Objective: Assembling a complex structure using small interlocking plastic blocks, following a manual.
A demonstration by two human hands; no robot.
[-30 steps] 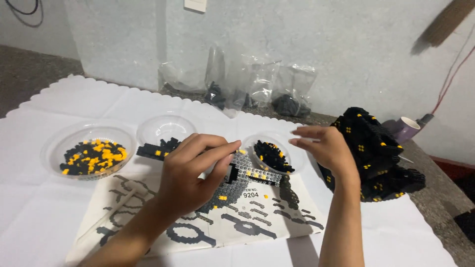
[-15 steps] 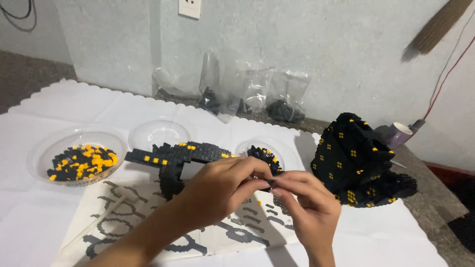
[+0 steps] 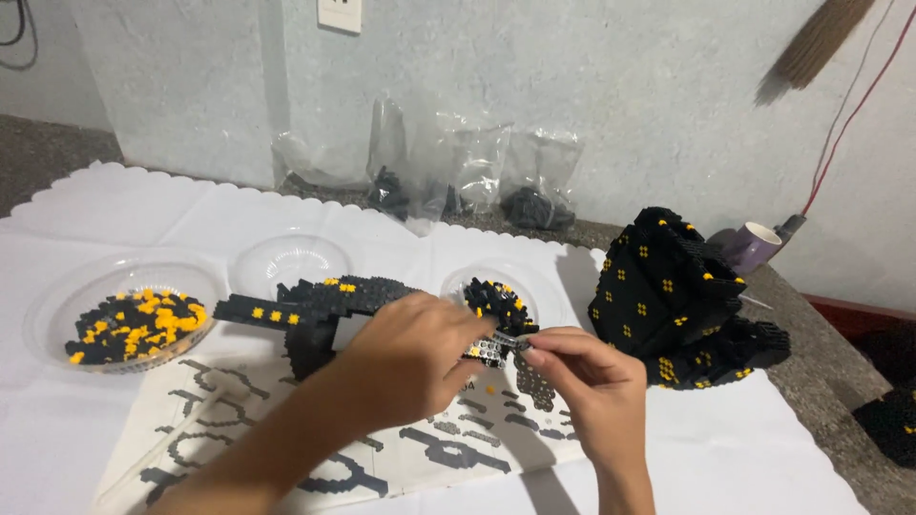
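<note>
— What does the work sit on?

— A tabletop of grey speckled stone, mostly covered by a white cloth with a scalloped edge. Behind it stands a pale grey wall with a white socket plate near the top, a red wire running down at the right and a broom head in the corner.

— Any packages?

— Clear plastic bags lean against the wall, some with dark pieces inside. A printed sheet with grey and black block diagrams lies flat under the hands.

— And the hands?

— The left hand is closed on a long black brick assembly with yellow studs, held just over the sheet. The right hand pinches a small piece at that assembly's end; how it sits there I cannot tell.

— What lies around?

— Three clear bowls: one at the left with black and yellow pieces, a bare one in the middle, a third behind the fingers. A big black brick model stands at the right, a purple mug behind it.
</note>
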